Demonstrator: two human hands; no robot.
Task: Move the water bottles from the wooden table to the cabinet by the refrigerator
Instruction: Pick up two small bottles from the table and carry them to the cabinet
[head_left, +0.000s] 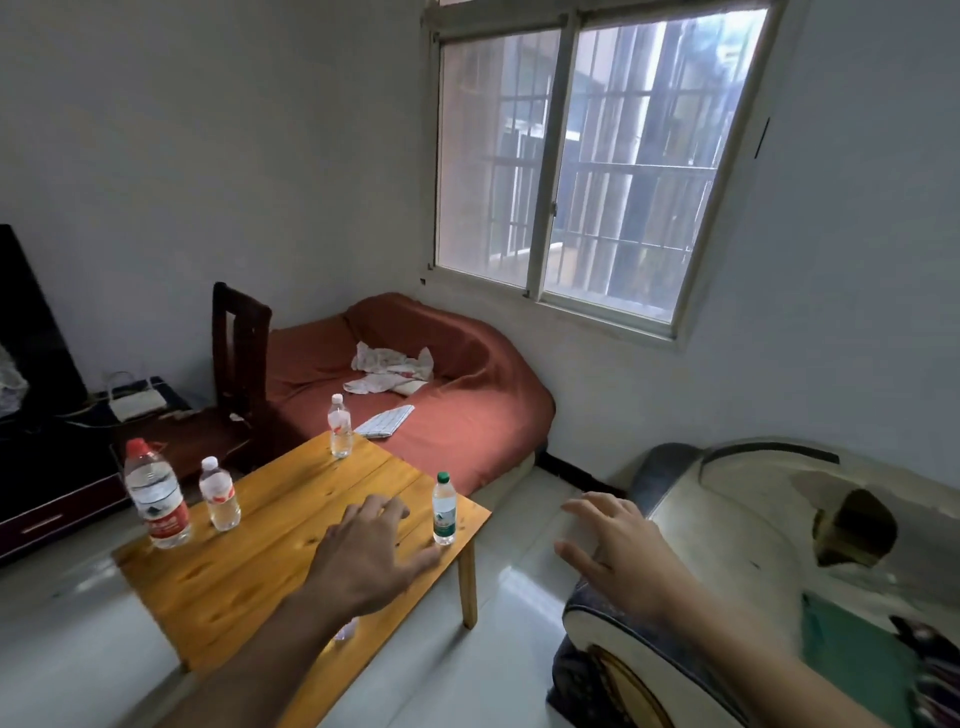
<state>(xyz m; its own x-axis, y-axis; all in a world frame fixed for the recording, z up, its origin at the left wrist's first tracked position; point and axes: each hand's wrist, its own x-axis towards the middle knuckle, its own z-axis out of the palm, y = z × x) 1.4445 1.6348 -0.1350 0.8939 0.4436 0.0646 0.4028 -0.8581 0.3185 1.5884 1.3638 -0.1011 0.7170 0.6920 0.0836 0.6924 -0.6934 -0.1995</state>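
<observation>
Left hand (371, 558): spread, empty, above the wooden table (249, 571). Right hand (613, 551): spread, empty, off its right edge. On table: green-capped bottle (444, 509), large red-capped bottle (156, 493), two small bottles (220, 493) (340, 426). None moved; cabinet unseen.

Both bare forearms reach forward from the bottom edge. The left hand (366, 558) is palm down, with the fingers spread and slightly curled, and it holds nothing. The right hand (610, 548) is also open and empty, its fingers spread, pointing to the left.
</observation>
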